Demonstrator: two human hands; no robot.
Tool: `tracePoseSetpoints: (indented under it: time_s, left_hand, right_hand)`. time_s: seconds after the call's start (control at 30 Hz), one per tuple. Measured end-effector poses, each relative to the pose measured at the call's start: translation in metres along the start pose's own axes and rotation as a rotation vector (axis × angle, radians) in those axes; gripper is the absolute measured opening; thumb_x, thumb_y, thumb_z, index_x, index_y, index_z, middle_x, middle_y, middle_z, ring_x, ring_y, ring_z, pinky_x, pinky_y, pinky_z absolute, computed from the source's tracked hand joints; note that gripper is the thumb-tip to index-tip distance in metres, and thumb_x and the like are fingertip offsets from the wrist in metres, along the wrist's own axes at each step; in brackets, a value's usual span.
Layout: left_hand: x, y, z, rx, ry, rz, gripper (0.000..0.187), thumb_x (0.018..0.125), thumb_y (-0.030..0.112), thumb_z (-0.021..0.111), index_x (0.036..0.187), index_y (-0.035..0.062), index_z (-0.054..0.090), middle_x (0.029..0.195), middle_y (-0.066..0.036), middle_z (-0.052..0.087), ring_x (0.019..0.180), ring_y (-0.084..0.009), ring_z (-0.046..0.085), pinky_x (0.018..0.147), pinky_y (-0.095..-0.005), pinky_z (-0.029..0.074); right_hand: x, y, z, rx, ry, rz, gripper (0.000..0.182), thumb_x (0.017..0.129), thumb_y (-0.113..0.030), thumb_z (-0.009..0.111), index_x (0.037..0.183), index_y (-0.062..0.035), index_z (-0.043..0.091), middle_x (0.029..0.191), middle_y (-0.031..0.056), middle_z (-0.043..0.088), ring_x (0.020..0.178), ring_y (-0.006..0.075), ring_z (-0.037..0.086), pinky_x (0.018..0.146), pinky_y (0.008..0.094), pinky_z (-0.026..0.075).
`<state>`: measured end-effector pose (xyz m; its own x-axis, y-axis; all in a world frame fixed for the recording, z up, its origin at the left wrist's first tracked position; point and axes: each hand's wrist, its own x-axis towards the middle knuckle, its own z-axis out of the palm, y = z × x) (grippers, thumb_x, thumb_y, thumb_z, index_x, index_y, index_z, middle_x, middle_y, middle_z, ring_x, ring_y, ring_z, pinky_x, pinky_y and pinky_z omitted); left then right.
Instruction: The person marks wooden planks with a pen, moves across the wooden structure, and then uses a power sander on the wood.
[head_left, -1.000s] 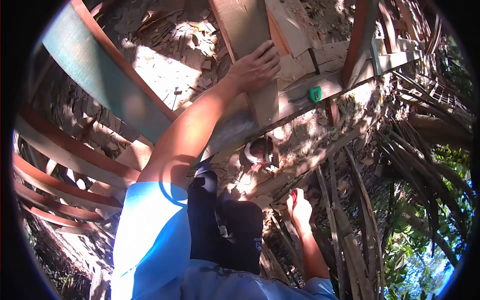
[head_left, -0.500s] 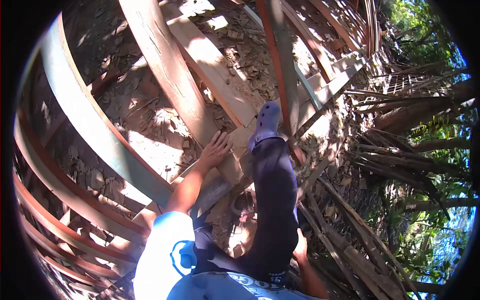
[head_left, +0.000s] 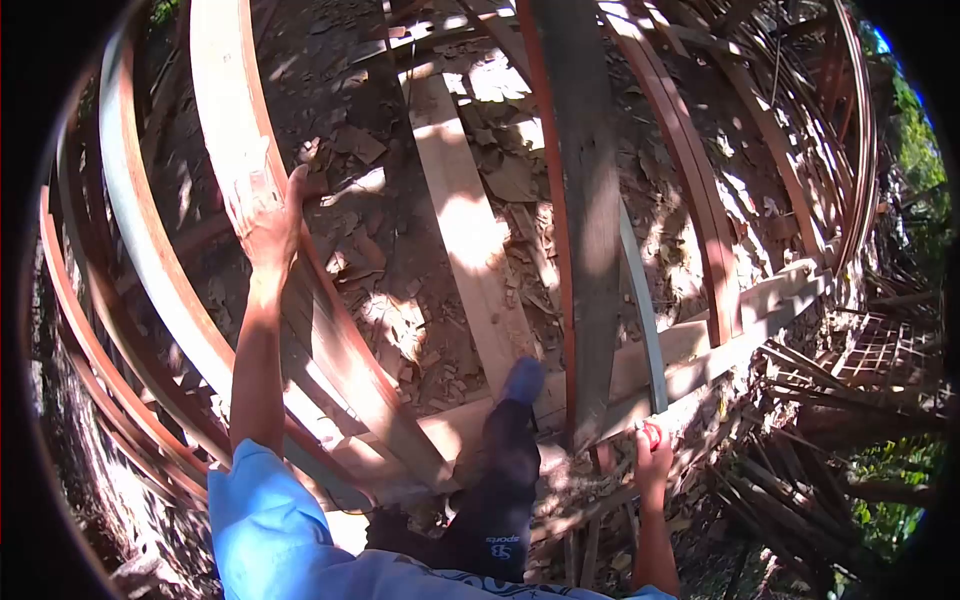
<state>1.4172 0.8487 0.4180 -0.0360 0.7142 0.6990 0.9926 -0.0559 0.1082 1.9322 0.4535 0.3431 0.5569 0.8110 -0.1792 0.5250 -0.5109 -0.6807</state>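
My left hand (head_left: pixel 266 222) rests on a broad wooden beam (head_left: pixel 225 80), palm against its sunlit face and thumb apart near the red-brown edge. Its fingers look stretched out, partly lost in the glare. Lower right, my right hand (head_left: pixel 653 460) is closed round a small red thing (head_left: pixel 653 434) whose kind I cannot make out. Close above that hand is the lower end of a thin pale strip of wood (head_left: pixel 643 310). My shoe (head_left: pixel 523 380) is by the lower end of a flat plank (head_left: pixel 465 230).
More wooden beams (head_left: pixel 585 200) stand in a row on both sides, joining a long bottom timber (head_left: pixel 690 345). Dry leaves and wood scraps (head_left: pixel 395 325) cover the ground. Dry branches (head_left: pixel 800 500) and a wire grid (head_left: pixel 880 345) lie at the right.
My left hand has moved from the beam's lower end up along it. My right hand has come out from beside my leg, showing the red thing. The view has shifted and my body stands more upright.
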Motion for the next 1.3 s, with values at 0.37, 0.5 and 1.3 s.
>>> tracePoseSetpoints:
  time_s: [0.37,0.5,1.3]
  left_hand:
    - [0.029,0.021,-0.012,0.013,-0.345,-0.25,0.096,0.078,0.052,0.079,0.153,0.0107,0.037,0.125,-0.019,0.063,0.113,-0.0401,0.059,0.096,-0.0492,0.046]
    - [0.074,0.038,-0.055,-0.067,-0.493,-0.32,0.091,0.077,0.038,0.084,0.148,0.0044,0.039,0.127,-0.02,0.057,0.119,-0.0396,0.054,0.1,-0.049,0.045]
    - [0.587,-0.322,0.007,0.326,0.161,-0.892,0.11,0.074,0.074,0.069,0.156,0.0133,0.028,0.156,-0.023,0.035,0.145,-0.0409,0.032,0.117,-0.0571,0.025]
  right_hand:
    - [0.077,-0.165,-0.078,-0.071,-0.444,0.436,0.043,0.091,-0.033,0.069,0.123,-0.0059,0.059,0.103,0.0182,0.066,0.095,0.0335,0.062,0.09,0.0448,0.048]
    - [0.14,-0.186,-0.089,-0.052,-0.446,-0.044,0.04,0.095,-0.034,0.063,0.117,-0.0005,0.059,0.102,0.0188,0.064,0.092,0.031,0.06,0.083,0.0402,0.048]
    - [0.426,-0.837,0.108,0.533,-0.654,-0.538,0.029,0.093,-0.006,0.068,0.121,-0.0001,0.062,0.095,0.0074,0.068,0.083,0.0124,0.063,0.077,0.0272,0.053]
